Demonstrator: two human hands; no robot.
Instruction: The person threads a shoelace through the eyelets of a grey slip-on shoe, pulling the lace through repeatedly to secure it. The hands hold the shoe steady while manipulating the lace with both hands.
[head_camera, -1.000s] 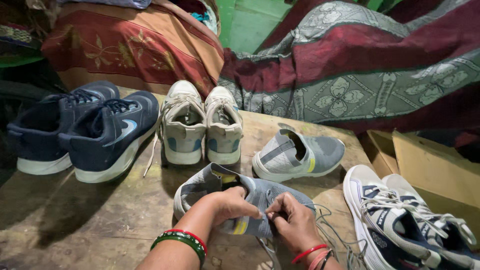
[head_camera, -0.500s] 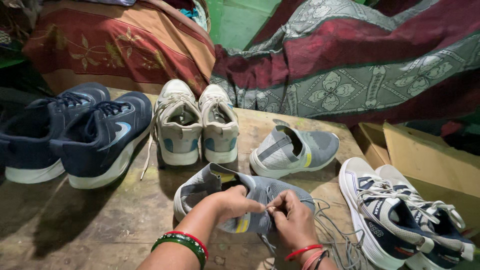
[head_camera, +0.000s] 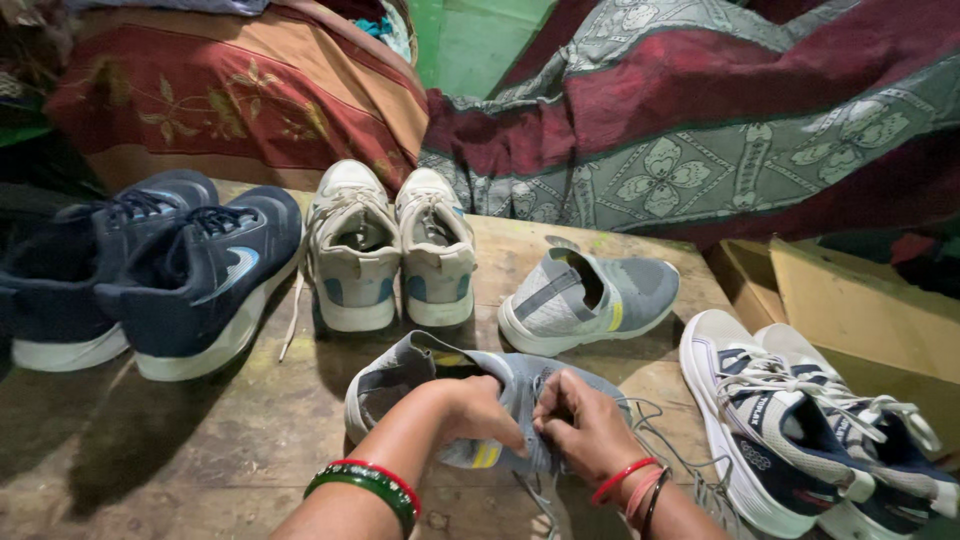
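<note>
A grey sneaker (head_camera: 420, 372) with a yellow mark lies on the wooden surface (head_camera: 200, 450) right in front of me. My left hand (head_camera: 470, 408) grips its upper near the tongue. My right hand (head_camera: 585, 430) pinches the shoe's lace area beside it, the fingers of both hands nearly touching. Loose grey laces (head_camera: 660, 440) trail off to the right of the shoe. Its matching grey sneaker (head_camera: 590, 295) lies a little farther away, on its sole, with no lace visible.
A navy pair (head_camera: 160, 270) sits at the left, a beige pair (head_camera: 390, 245) at the centre back, a white-and-navy laced pair (head_camera: 810, 420) at the right. A cardboard box (head_camera: 860, 300) stands at the right edge. Patterned cloths (head_camera: 700, 120) hang behind.
My hands stay on the grey sneaker, fingers shifting slightly at the laces. The view has drifted a little; the shoes have not moved.
</note>
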